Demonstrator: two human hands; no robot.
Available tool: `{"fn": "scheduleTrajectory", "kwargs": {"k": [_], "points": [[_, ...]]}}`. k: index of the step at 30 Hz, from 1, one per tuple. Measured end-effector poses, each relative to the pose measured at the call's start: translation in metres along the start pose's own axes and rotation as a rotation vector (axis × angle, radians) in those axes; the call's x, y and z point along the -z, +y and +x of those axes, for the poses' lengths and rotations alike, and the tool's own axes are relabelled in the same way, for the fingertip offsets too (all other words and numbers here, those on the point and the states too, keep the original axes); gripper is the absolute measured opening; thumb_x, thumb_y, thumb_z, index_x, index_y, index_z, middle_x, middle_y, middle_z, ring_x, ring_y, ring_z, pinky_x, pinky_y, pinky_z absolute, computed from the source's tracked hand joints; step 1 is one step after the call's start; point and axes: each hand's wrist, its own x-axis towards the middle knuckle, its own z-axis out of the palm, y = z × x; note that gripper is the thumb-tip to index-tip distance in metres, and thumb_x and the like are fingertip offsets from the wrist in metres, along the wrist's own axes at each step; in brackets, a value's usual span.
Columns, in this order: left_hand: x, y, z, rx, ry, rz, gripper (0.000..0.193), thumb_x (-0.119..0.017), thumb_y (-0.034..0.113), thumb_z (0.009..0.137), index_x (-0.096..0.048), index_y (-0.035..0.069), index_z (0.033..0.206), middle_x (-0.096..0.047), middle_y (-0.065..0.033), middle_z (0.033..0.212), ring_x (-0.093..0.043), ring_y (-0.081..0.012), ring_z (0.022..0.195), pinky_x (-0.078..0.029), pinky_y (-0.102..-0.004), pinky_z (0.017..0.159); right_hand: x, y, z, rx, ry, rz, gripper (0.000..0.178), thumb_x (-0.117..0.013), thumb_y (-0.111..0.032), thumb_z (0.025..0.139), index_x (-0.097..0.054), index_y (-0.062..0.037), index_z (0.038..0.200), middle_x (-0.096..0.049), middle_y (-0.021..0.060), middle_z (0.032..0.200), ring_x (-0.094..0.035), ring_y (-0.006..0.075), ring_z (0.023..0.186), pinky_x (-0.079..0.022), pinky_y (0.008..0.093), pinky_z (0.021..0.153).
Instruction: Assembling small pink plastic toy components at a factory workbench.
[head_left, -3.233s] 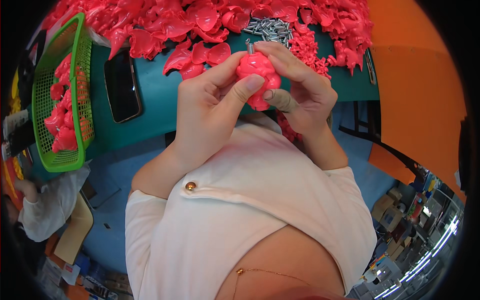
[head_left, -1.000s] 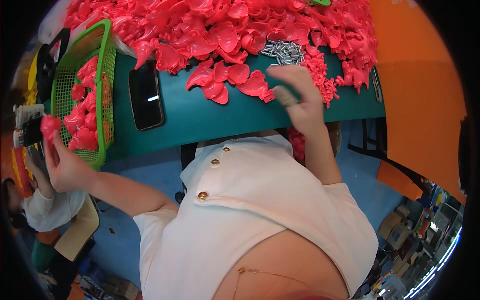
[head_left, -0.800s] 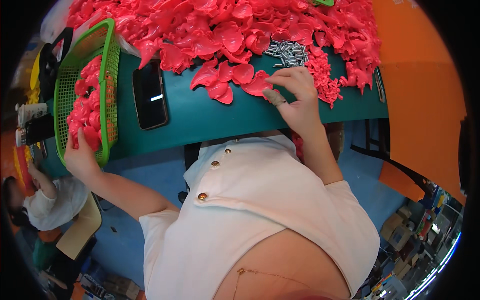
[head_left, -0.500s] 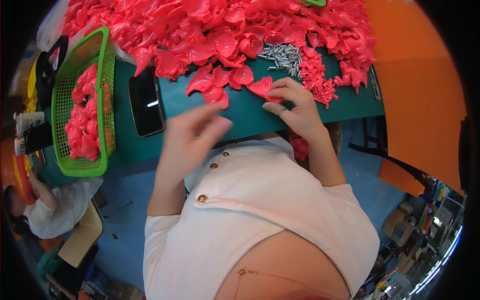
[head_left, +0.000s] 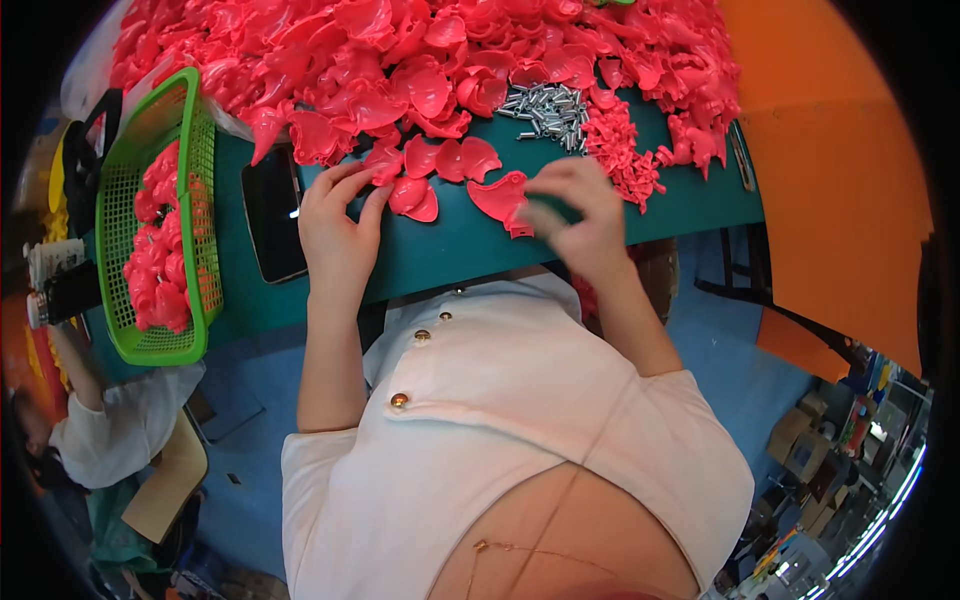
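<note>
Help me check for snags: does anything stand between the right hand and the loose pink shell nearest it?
Nothing visible does. The right hand is at the right edge of the pink shell; blur hides whether they touch. The metal pieces lie beyond, outside that gap.

Heaped pink plastic parts (head_left: 330, 60), piled metal pins (head_left: 548, 112) and a nearby co-worker (head_left: 130, 425) show a workshop.
</note>
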Motion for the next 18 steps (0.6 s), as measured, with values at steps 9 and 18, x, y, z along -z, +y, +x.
{"fn": "scheduleTrajectory", "kwargs": {"k": [9, 18], "points": [[0.009, 0.005, -0.005, 0.053, -0.030, -0.314, 0.015, -0.065, -0.004, 0.073, -0.067, 0.003, 0.086, -0.061, -0.0120, 0.110, -0.063, -0.0225, 0.087, -0.049, -0.0273, 0.072, 0.000, 0.038, 0.049, 0.136, -0.147, -0.438, 0.020, -0.069, -0.005, 0.070, -0.062, -0.0074, 0.089, -0.053, 0.0068, 0.094, -0.049, 0.0268, 0.090, -0.039, 0.0366, 0.079], [0.019, 0.042, -0.009, 0.296, -0.104, -1.269, 0.033, -0.054, -0.014, 0.073, -0.061, -0.008, 0.105, -0.058, -0.0173, 0.113, -0.056, -0.0190, 0.103, -0.048, -0.0270, 0.084, -0.007, -0.033, 0.036, -0.263, -0.057, 0.748, 0.011, -0.063, 0.001, 0.083, -0.058, 0.0026, 0.092, -0.059, 0.0070, 0.087, -0.056, 0.0105, 0.080, -0.045, 0.0217, 0.070]]}}
